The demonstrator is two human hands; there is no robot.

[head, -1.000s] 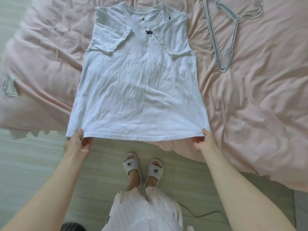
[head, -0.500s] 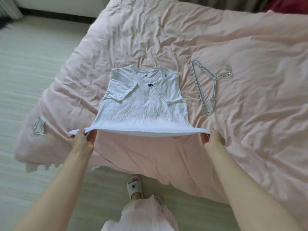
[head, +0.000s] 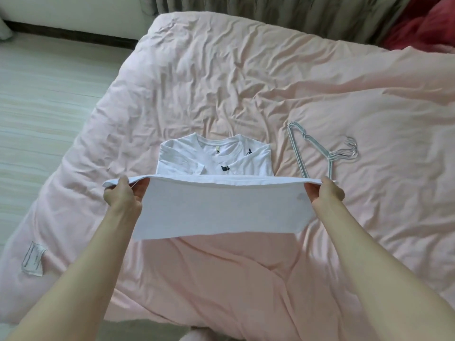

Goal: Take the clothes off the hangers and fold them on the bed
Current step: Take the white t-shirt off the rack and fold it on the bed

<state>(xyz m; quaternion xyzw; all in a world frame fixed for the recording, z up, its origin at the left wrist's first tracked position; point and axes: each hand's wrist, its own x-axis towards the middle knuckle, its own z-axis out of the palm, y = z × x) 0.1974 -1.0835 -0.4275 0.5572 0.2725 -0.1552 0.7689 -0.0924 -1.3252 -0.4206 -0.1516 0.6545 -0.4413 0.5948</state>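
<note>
Each hand pinched a hem corner of the white T-shirt point(head: 221, 207), the left hand point(head: 121, 198) at the left end, the right hand point(head: 326, 194) at the right, holding the hem taut and raised. The collar lay just beyond on the pink bed point(head: 221, 82), so the fold ran away from the person. Both forearms reached forward, roughly level. The hangers point(head: 320, 153) lay to the right.

Pale plank floor point(head: 44, 99), grey curtains point(head: 270, 11).
</note>
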